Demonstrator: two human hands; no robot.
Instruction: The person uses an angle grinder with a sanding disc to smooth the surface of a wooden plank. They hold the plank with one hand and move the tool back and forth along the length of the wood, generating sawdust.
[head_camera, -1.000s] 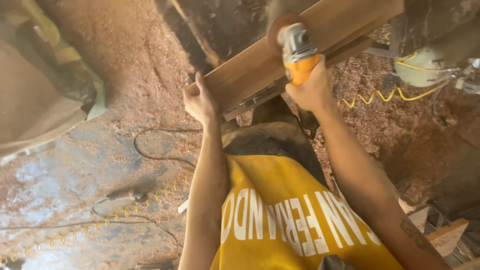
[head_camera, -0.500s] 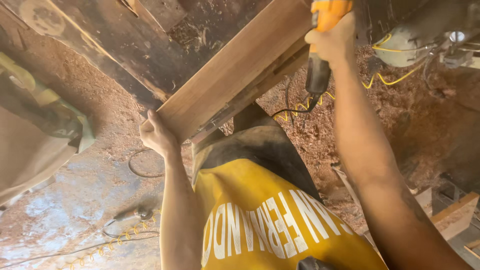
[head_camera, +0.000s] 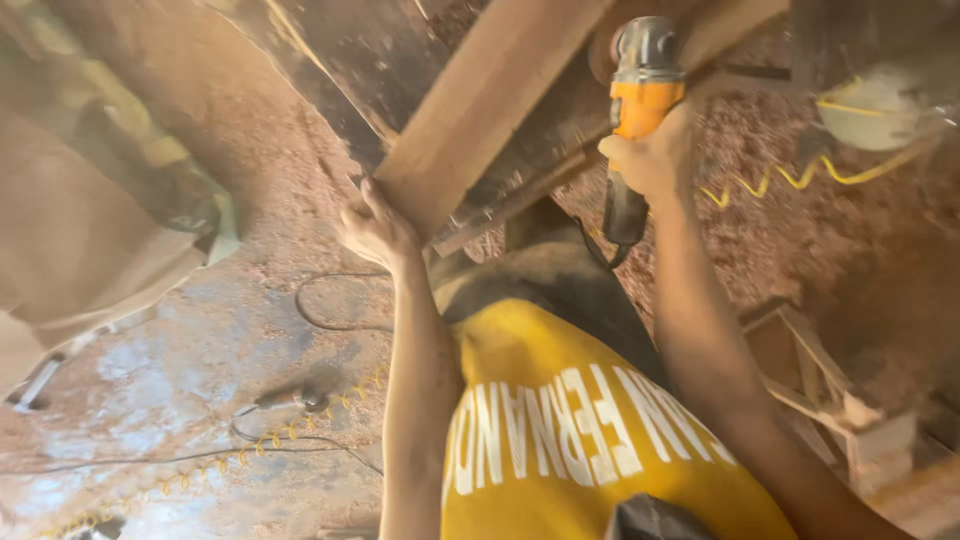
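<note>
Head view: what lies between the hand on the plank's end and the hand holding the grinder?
In the head view, between the left hand and the right hand on the orange grinder lie the pale plank and the dark bench edge beneath it.

The person wore a bright yellow shirt (head_camera: 590, 440) with bold white block lettering across it — at six o'clock. Both arms were bare to the hands, the left hand (head_camera: 375, 228) and right hand (head_camera: 655, 160) ungloved — no sleeves reached the forearms.

floor: sawdust (head_camera: 780, 240) | yellow coiled hose (head_camera: 790, 180) | black cable (head_camera: 330, 320) | wooden frame (head_camera: 820, 380)
</note>
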